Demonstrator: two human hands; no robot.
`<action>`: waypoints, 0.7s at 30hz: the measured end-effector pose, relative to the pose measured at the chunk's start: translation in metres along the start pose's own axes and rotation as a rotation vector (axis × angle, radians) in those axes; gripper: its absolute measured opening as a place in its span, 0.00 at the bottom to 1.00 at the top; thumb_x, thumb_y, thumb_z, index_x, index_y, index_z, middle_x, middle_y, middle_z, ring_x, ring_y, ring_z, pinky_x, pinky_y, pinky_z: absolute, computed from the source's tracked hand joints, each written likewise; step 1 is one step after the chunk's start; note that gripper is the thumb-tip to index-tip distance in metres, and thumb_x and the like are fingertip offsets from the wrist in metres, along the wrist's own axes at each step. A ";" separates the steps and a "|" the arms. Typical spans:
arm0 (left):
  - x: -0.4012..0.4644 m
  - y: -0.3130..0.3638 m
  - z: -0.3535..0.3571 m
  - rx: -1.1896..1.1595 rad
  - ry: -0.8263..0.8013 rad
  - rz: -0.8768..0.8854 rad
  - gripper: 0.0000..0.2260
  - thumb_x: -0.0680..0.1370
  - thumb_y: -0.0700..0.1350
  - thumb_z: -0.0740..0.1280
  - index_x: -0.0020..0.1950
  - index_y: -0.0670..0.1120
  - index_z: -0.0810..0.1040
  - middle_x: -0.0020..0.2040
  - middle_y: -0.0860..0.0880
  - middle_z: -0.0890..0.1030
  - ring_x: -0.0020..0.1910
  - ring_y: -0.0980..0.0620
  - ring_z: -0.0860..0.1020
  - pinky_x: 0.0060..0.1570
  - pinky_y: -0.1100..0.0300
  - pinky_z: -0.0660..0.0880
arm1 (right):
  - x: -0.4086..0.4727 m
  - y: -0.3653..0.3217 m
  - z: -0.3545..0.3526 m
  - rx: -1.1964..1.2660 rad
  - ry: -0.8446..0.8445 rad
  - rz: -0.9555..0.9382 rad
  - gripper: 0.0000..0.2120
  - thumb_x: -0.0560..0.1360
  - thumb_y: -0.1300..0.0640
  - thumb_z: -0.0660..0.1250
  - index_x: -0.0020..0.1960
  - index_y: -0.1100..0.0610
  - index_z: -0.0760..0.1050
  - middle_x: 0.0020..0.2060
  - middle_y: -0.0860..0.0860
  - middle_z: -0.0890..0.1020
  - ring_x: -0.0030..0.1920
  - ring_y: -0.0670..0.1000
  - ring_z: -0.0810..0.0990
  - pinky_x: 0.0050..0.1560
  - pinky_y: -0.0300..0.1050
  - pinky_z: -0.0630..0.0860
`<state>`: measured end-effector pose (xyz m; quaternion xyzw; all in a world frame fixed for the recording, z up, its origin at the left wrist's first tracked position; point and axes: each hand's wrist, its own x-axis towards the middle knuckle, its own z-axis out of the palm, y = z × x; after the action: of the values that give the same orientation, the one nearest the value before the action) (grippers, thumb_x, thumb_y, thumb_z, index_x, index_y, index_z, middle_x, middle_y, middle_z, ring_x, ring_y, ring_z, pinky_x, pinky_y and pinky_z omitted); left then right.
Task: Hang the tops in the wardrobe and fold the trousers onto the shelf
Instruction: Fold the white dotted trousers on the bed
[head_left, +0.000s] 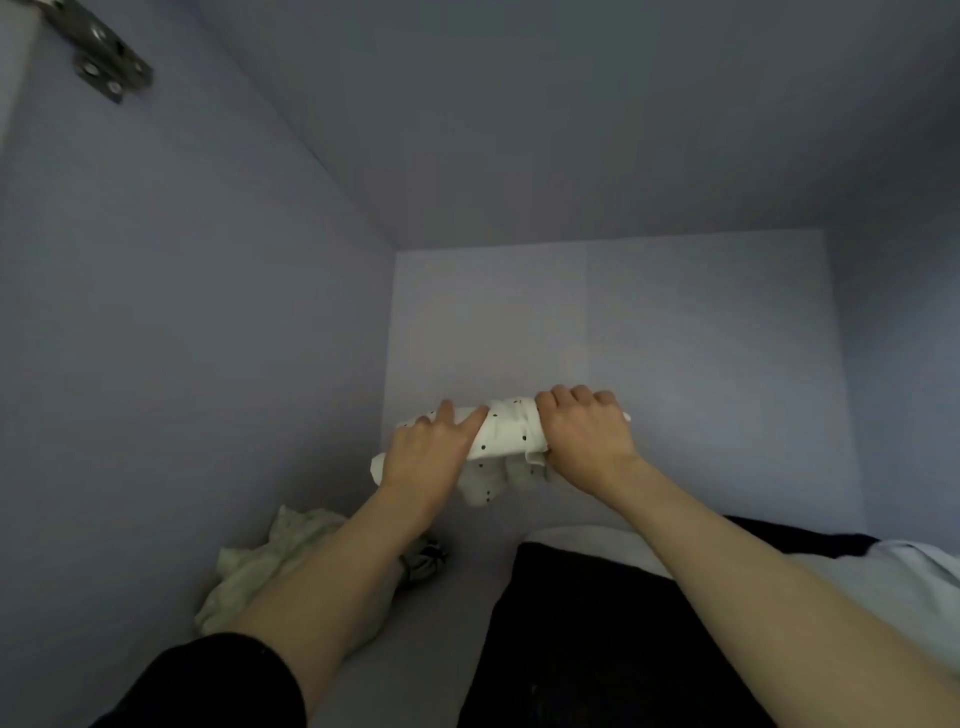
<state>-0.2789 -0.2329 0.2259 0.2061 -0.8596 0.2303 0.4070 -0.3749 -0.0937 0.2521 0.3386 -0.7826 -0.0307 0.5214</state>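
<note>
White, black-dotted rolled garment (506, 428), likely trousers, held low inside wardrobe compartment (675, 322), just above shelf floor (467, 597). Left hand (423, 457) resting on left end of roll, fingers (457, 421) nearly straight. Right hand (584, 434) gripping right end, fingers curled over top. Pale green cloth (260, 566) crumpled at left; black folded pile (597, 623) at right. Step in hand, by judgement: placing folded trousers. Next move: lowering roll onto bare floor between the two, loose tail tucked under.

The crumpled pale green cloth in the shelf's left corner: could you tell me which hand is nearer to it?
Left. The left hand rests on the dotted white garment just above the pale green cloth; the right hand grips it farther right.
</note>
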 end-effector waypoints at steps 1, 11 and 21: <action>0.006 -0.002 0.008 0.003 0.020 -0.002 0.32 0.78 0.42 0.61 0.76 0.56 0.49 0.72 0.43 0.62 0.60 0.43 0.74 0.49 0.50 0.73 | 0.003 -0.001 0.006 -0.028 0.070 0.019 0.17 0.72 0.56 0.66 0.59 0.58 0.71 0.55 0.54 0.78 0.55 0.57 0.76 0.55 0.50 0.70; -0.003 -0.013 0.099 -0.099 -0.944 0.268 0.30 0.80 0.60 0.55 0.78 0.52 0.47 0.78 0.48 0.50 0.76 0.45 0.52 0.74 0.51 0.49 | -0.011 -0.009 0.081 0.305 -1.010 -0.031 0.30 0.81 0.45 0.55 0.78 0.51 0.48 0.77 0.51 0.51 0.76 0.54 0.53 0.75 0.51 0.51; -0.006 -0.009 0.089 -0.471 -0.709 0.178 0.24 0.81 0.55 0.56 0.76 0.53 0.56 0.77 0.49 0.58 0.74 0.48 0.59 0.72 0.57 0.56 | -0.021 -0.010 0.061 0.510 -0.760 0.062 0.21 0.83 0.50 0.50 0.74 0.55 0.61 0.75 0.54 0.60 0.73 0.54 0.60 0.71 0.44 0.57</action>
<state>-0.3238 -0.2895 0.1735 0.0994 -0.9897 -0.0229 0.1009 -0.4159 -0.1082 0.2034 0.3970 -0.9108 0.0565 0.0980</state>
